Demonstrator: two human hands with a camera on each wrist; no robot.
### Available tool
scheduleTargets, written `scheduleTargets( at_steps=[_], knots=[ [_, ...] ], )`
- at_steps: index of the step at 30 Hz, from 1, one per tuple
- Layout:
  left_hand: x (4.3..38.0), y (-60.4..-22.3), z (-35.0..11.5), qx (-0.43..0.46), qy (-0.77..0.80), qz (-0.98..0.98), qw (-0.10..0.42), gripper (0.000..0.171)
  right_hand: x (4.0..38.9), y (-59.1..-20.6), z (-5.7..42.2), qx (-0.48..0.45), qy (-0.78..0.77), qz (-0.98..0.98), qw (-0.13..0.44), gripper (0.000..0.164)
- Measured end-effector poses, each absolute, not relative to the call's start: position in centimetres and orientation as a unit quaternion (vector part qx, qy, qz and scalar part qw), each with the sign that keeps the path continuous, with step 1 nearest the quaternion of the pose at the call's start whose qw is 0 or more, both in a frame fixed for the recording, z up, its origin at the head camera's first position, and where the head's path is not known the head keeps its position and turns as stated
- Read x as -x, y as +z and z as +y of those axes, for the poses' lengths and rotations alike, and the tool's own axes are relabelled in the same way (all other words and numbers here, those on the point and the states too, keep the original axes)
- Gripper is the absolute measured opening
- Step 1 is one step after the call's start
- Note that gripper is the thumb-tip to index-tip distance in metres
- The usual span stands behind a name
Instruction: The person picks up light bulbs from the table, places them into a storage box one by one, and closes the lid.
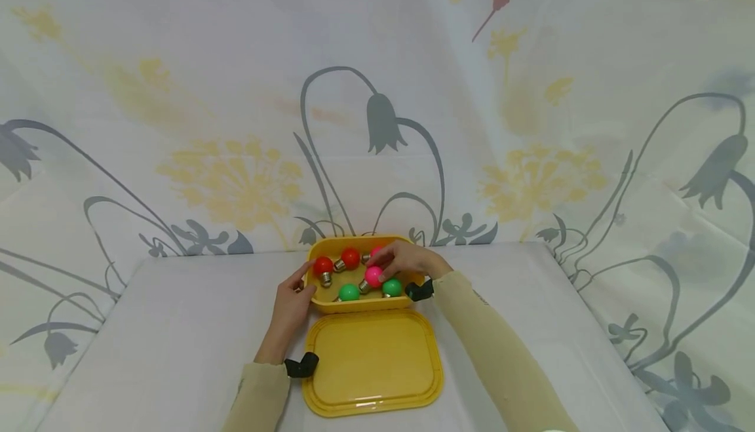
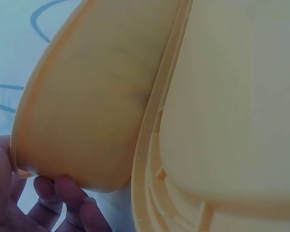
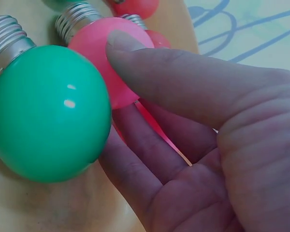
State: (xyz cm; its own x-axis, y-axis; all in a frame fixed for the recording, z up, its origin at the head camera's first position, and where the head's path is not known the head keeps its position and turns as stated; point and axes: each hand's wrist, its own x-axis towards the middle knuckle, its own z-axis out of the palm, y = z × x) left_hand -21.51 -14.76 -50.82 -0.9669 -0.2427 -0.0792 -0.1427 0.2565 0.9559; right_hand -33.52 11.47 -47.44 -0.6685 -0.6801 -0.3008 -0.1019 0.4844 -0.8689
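Observation:
In the head view, a yellow plastic box (image 1: 334, 307) with rounded corners stands at the back of the table. My left hand (image 1: 293, 301) grips its left end, and in the left wrist view its fingers (image 2: 70, 193) bear on the outer wall. My right hand (image 1: 404, 258) reaches inside and pinches a pink light bulb (image 3: 104, 53) between thumb and fingers, the metal screw base pointing away. A green bulb (image 3: 50, 116) lies right beside these fingers. Another green bulb (image 1: 349, 292) and several red ones, including one at the left (image 1: 323, 265), lie in the box.
A yellow lid (image 1: 374, 363) lies flat on the white table (image 1: 177, 340), directly in front of the box. A cloth with a flower print (image 1: 377, 39) hangs behind the table. Each wrist carries a black camera strap (image 1: 302, 365).

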Motion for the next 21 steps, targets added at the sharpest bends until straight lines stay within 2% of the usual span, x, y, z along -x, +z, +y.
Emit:
scheduleTargets(
  at_steps=[21],
  knots=[
    [21.59,-50.77,-14.61,-0.107,-0.594,-0.795,0.058,0.052,33.61,-47.31,11.63,0.246,-0.478,0.779,0.323,0.041]
  ],
)
